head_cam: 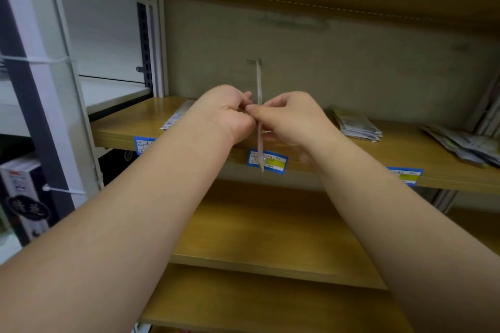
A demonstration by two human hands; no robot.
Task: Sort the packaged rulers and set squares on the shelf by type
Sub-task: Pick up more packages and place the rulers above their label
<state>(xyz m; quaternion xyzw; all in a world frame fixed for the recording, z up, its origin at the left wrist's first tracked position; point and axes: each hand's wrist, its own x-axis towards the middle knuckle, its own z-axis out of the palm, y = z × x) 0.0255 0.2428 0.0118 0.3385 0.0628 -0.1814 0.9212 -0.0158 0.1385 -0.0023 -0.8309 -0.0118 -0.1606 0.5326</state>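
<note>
A packaged ruler [259,105] is held edge-on between both hands.

It is pinched by the left hand [230,113] and right hand [292,119]; likely mid-sort, a matching pile [357,124] right of the hands must be chosen.

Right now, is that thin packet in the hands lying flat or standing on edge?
On edge. The packet shows only as a narrow upright strip, pinched between the left hand and right hand above the shelf.
</note>
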